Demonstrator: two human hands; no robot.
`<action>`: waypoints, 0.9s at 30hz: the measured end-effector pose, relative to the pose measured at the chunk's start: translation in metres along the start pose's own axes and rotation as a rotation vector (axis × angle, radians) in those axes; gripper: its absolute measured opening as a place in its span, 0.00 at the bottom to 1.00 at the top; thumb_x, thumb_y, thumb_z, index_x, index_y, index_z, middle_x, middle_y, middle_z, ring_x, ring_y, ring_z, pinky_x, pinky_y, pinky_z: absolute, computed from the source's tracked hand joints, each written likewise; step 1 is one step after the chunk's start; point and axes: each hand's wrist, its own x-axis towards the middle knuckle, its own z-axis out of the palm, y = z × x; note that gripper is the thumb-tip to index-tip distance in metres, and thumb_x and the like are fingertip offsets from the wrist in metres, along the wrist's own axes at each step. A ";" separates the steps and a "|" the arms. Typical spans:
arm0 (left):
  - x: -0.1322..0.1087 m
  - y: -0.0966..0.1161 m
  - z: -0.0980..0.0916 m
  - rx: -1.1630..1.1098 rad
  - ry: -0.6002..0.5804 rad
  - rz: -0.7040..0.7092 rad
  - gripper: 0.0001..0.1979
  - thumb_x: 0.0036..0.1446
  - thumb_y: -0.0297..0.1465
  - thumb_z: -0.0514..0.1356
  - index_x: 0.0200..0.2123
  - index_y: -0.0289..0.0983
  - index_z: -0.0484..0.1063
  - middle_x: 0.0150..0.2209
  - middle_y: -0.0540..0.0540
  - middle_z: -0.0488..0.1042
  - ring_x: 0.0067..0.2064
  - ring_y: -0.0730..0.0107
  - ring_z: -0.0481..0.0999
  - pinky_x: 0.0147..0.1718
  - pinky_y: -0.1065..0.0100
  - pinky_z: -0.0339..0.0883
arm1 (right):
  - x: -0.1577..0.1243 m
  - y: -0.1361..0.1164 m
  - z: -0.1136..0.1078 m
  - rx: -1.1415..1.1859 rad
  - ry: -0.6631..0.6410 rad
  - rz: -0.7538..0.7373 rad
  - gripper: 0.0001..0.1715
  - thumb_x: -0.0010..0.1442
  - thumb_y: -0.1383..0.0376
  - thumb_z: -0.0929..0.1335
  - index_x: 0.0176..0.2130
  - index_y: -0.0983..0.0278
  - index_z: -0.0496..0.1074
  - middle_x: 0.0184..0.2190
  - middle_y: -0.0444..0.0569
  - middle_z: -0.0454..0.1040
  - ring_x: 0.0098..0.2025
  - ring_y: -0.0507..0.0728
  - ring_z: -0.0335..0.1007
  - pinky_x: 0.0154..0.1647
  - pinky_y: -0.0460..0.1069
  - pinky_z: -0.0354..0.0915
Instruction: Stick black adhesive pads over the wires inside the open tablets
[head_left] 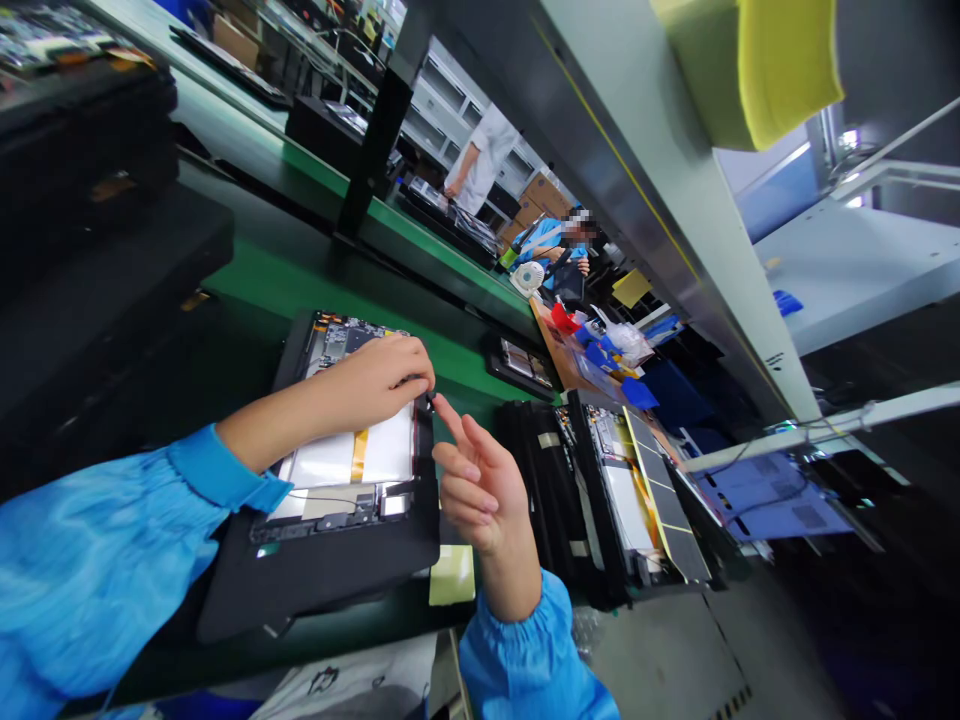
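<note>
An opened tablet (pixel 311 466) with a bared circuit board, silvery battery and orange tape lies in a black tray (pixel 337 570) in front of me. My left hand (pixel 386 378) reaches across it, fingers curled down at its right edge. Those fingertips are closed around something small and dark that I cannot make out. From the right, my right hand (pixel 480 480) points its index finger at the same spot, almost touching the left fingertips. Its other fingers are loosely bent, and nothing shows in them.
Black trays with opened tablets (pixel 622 490) are stacked at right; more dark trays (pixel 97 230) tower at left. Another device (pixel 525 365) lies on the green work surface (pixel 262 270). A yellow pad (pixel 452 575) sits near my right wrist. A metal post slants overhead. Two people work beyond.
</note>
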 end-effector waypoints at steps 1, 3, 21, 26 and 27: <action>-0.001 0.002 -0.003 -0.028 0.010 0.016 0.14 0.68 0.33 0.52 0.38 0.40 0.78 0.43 0.45 0.77 0.50 0.58 0.73 0.53 0.57 0.65 | 0.000 0.000 -0.001 0.011 -0.003 -0.012 0.22 0.79 0.52 0.56 0.64 0.51 0.66 0.22 0.31 0.53 0.13 0.45 0.31 0.09 0.38 0.39; -0.004 0.007 -0.007 -0.070 0.027 0.030 0.13 0.67 0.36 0.55 0.39 0.41 0.79 0.45 0.46 0.77 0.51 0.58 0.73 0.55 0.56 0.64 | -0.001 0.001 -0.001 0.035 -0.001 -0.030 0.23 0.79 0.51 0.56 0.65 0.51 0.65 0.22 0.31 0.52 0.13 0.45 0.30 0.09 0.38 0.38; -0.008 0.030 -0.012 0.487 0.134 0.390 0.20 0.70 0.25 0.48 0.29 0.39 0.74 0.37 0.41 0.77 0.43 0.54 0.74 0.44 0.51 0.64 | 0.005 -0.001 0.010 -0.155 0.235 -0.256 0.17 0.61 0.56 0.77 0.36 0.62 0.69 0.18 0.29 0.55 0.13 0.42 0.39 0.11 0.39 0.38; -0.007 0.042 -0.018 0.476 0.017 0.337 0.24 0.71 0.22 0.44 0.29 0.42 0.74 0.35 0.42 0.75 0.43 0.55 0.73 0.48 0.52 0.65 | 0.016 -0.008 0.012 -0.399 0.310 -0.352 0.25 0.52 0.52 0.79 0.28 0.61 0.64 0.17 0.30 0.57 0.13 0.42 0.44 0.11 0.41 0.43; -0.007 0.042 -0.019 0.492 0.003 0.326 0.24 0.72 0.23 0.44 0.29 0.42 0.74 0.35 0.42 0.74 0.43 0.55 0.73 0.48 0.52 0.65 | 0.016 -0.009 0.011 -0.415 0.311 -0.360 0.24 0.52 0.53 0.79 0.28 0.61 0.66 0.17 0.31 0.58 0.13 0.43 0.45 0.11 0.41 0.44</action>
